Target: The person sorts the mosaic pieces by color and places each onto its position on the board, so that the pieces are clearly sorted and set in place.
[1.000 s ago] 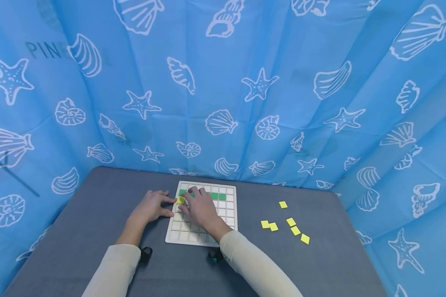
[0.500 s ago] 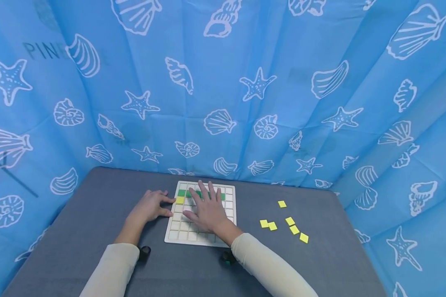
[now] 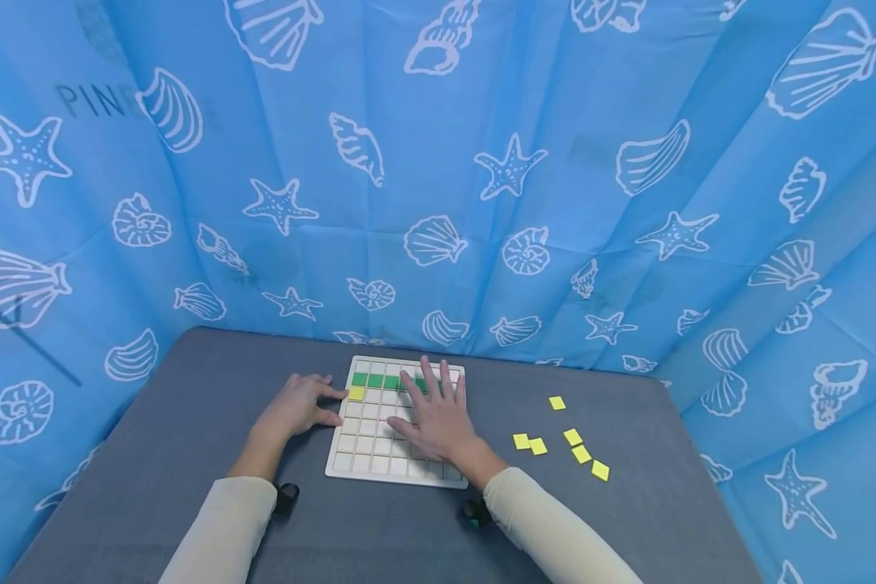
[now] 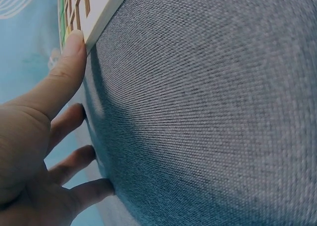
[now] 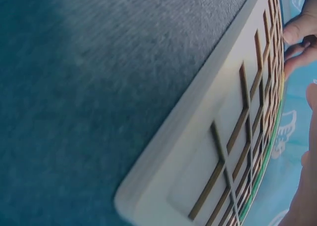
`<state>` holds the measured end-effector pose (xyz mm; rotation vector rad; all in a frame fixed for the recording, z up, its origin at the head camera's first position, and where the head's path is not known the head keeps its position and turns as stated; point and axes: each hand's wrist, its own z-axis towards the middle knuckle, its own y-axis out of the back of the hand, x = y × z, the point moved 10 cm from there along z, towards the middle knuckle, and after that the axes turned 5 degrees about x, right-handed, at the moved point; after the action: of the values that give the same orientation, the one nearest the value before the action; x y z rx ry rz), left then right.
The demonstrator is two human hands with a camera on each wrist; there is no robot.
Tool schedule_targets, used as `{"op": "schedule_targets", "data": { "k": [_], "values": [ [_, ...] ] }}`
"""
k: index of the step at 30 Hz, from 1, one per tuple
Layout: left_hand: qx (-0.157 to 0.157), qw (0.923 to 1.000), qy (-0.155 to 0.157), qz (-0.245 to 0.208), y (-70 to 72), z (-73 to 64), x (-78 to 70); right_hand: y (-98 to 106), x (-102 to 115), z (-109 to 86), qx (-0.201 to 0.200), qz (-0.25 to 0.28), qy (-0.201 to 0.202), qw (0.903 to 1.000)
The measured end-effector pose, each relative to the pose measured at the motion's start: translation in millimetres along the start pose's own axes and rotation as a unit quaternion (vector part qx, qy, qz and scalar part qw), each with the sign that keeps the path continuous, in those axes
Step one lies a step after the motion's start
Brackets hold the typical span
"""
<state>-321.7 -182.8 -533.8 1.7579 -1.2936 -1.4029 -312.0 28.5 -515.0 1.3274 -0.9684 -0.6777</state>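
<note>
A white board [image 3: 362, 463] with a grid of square cells lies on the grey table. Green square tiles [image 3: 375, 380] fill a row near its far edge, partly covered by my right hand. One yellow tile [image 3: 354, 393] sits in the leftmost cell of the row below. My left hand [image 3: 298, 407] rests at the board's left edge; in the left wrist view the thumb [image 4: 74, 47] touches the board's rim, the other fingers meeting the cloth. Above the right part of the board, my right hand [image 3: 438, 418] is spread with straight fingers and holds nothing.
Several loose yellow tiles [image 3: 573, 437] lie on the grey cloth-covered table [image 3: 650, 503] to the right of the board. A blue curtain [image 3: 438, 186] with white shell prints hangs behind the table. A dark strap [image 3: 474, 511] shows under the right wrist.
My right hand has let go of the yellow tile, which stays in its cell. The fingers have straightened and the hand has moved right across the board. My left hand has stayed put.
</note>
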Motion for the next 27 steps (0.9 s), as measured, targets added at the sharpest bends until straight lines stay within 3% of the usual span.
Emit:
{"op": "schedule_targets", "data": {
  "k": [8,14,27],
  "values": [
    [-0.001,1.0000,-0.005,-0.001,-0.7,1.7,0.1,12,-17,-13.5,-0.017,0.011,0.000,0.9998],
    [0.001,1.0000,-0.005,-0.004,-0.2,2.2,0.1,10,-39,-25.3,-0.034,0.029,-0.006,0.9990],
    [0.003,1.0000,0.001,-0.006,0.8,-0.4,0.9,15,-76,-52.6,-0.022,0.040,-0.065,0.9968]
  ]
}}
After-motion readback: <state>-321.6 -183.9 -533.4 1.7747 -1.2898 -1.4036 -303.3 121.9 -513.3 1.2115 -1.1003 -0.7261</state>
